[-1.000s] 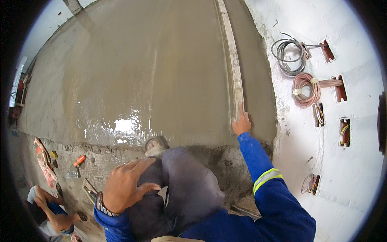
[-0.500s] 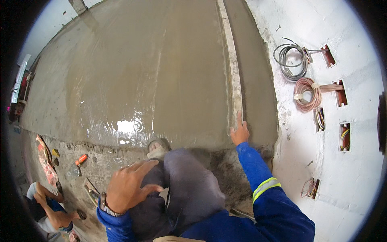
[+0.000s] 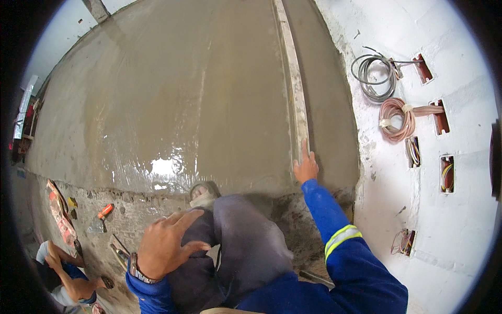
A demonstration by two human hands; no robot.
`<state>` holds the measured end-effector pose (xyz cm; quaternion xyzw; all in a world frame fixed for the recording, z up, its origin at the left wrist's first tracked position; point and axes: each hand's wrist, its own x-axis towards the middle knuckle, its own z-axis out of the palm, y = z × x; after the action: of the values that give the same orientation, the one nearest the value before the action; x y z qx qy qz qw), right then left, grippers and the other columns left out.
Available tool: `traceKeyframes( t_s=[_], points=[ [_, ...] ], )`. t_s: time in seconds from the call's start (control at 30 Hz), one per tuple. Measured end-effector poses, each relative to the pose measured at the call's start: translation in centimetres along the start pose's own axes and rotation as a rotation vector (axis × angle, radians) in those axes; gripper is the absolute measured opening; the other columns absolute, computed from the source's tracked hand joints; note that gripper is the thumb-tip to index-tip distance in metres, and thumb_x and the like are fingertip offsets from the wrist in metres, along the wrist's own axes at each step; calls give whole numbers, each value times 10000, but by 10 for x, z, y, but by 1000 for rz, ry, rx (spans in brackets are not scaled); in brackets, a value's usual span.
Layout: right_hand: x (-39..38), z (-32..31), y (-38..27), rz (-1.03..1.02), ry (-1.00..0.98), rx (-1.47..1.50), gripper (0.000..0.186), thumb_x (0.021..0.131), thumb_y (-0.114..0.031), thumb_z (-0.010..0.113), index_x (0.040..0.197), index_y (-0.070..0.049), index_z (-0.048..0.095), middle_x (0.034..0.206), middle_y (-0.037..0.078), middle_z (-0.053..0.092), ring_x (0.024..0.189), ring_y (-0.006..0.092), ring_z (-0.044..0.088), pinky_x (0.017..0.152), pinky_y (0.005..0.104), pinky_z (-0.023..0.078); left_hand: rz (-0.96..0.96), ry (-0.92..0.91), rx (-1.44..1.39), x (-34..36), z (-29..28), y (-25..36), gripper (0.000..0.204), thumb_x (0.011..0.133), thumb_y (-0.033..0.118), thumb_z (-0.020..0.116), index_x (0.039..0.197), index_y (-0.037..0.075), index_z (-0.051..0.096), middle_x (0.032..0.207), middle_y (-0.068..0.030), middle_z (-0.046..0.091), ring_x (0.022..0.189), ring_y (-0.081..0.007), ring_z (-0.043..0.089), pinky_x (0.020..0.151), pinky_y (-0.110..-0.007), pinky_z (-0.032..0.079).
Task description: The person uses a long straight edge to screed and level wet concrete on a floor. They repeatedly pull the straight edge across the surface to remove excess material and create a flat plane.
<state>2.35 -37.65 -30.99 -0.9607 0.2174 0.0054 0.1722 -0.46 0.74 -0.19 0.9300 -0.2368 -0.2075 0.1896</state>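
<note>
A long, narrow straightedge (image 3: 295, 83) lies across the wet, smoothed cement floor (image 3: 157, 94), running away from me near the right wall. My right hand (image 3: 306, 168) grips its near end, with the index finger stretched along the top and the other fingers bent at the edge. Held above my left knee, my left hand (image 3: 170, 243) has thumb and fingers apart and nothing between them. A watch circles that wrist. My bare foot (image 3: 201, 192) rests at the edge of the wet cement.
Coiled grey cable (image 3: 377, 78) and pinkish cable (image 3: 398, 119) hang from boxes in the white right wall. An orange-handled tool (image 3: 105, 211) and a torn bag (image 3: 61, 217) lie on the rough lower floor. Another person (image 3: 65, 272) sits at lower left.
My right hand and the straightedge have shifted slightly left, and the cement strip between it and the right wall looks wider. My left hand stays in place. The view has moved a little.
</note>
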Motion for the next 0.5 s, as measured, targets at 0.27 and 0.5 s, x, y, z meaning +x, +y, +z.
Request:
traceKeyframes(
  t_s=[0.27, 0.5],
  points=[
    [-19, 2, -12, 39, -104, -18, 962, 805, -158, 687, 1566, -279, 112, 1228, 259, 508, 1046, 443, 597, 881, 514, 514, -19, 2, -7, -4, -2, -3, 655, 747, 476, 750, 1259, 104, 583, 1087, -165, 675, 927, -386, 662, 783, -448, 531],
    [-1, 0, -26, 20, -88, 32, 966, 796, -160, 689, 1565, -280, 117, 1235, 275, 513, 1063, 456, 590, 891, 524, 504, 4, -5, 4, -8, 3, -3, 663, 757, 507, 728, 1264, 108, 575, 1100, -160, 670, 942, -380, 658, 783, -453, 530]
  ],
)
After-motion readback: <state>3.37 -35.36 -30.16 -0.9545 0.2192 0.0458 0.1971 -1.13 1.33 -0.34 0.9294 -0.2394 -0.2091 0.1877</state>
